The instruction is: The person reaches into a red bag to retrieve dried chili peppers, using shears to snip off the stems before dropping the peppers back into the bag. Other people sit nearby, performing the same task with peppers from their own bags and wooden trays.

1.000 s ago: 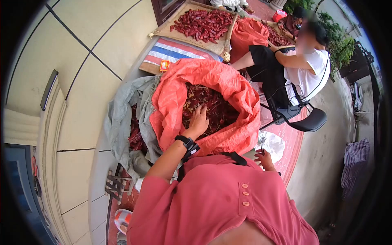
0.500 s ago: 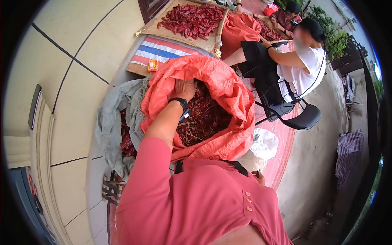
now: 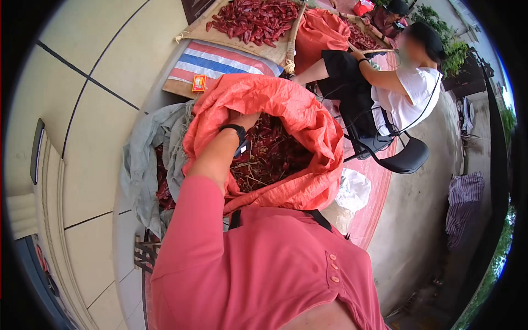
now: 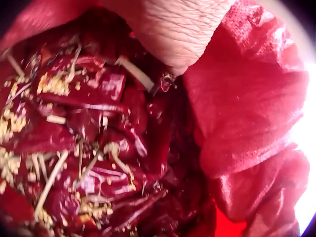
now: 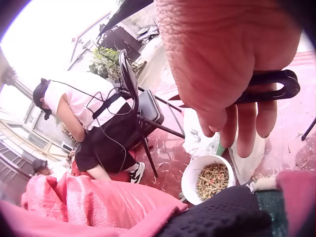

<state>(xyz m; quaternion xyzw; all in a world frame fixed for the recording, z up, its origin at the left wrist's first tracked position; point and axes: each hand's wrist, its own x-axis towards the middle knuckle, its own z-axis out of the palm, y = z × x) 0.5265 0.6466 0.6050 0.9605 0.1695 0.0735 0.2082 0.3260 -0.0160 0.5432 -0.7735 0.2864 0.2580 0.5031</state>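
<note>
A red woven sack (image 3: 308, 118) stands open at the body, full of dried red chillies (image 3: 272, 159) mixed with stems and pale seeds. Inside its left far side is the left hand (image 3: 243, 119), partly covered by the sack's fold. The left wrist view has part of that hand (image 4: 173, 29) over the chillies (image 4: 113, 148), beside the sack wall (image 4: 242, 113); its fingers are mostly hidden. In the right wrist view the right hand (image 5: 227, 64) holds scissors with a black handle (image 5: 288, 86), blade tips showing past the palm, above the floor. The head view does not show this hand.
A grey sack (image 3: 146, 159) of chillies adjoins on the left. Beyond are a striped bag (image 3: 220, 59), a matchbox-like box (image 3: 199, 83) and a chilli tray (image 3: 275, 52). A person (image 3: 407, 93) sits right on a black chair (image 3: 407, 157). A white bucket (image 5: 190, 185) holds stems.
The left hand has gone from the middle of the red sack to its far left side, and its fingers are now less visible. The right hand has dropped out of the head view.
</note>
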